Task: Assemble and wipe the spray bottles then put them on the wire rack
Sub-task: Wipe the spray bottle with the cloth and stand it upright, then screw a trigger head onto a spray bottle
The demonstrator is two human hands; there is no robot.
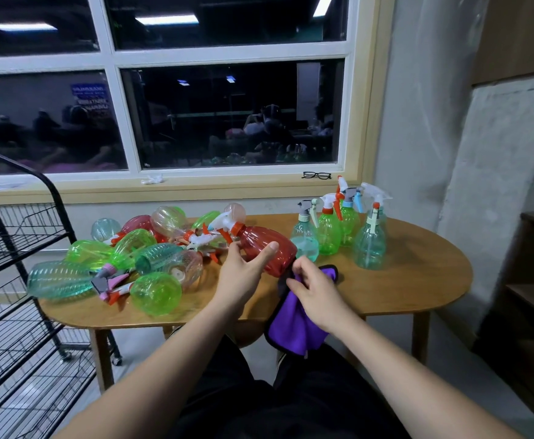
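Observation:
My left hand grips a red spray bottle with a white and orange trigger head, held tilted above the wooden table. My right hand holds a purple cloth bunched against the bottle's base. A heap of loose green, teal, red and clear bottles with separate trigger heads lies on the left of the table. Several assembled bottles stand upright at the back right. The black wire rack stands at the left.
A window sill behind the table carries a pair of glasses and a white crumpled scrap. Wooden shelving stands at the right. My legs are under the table's front edge.

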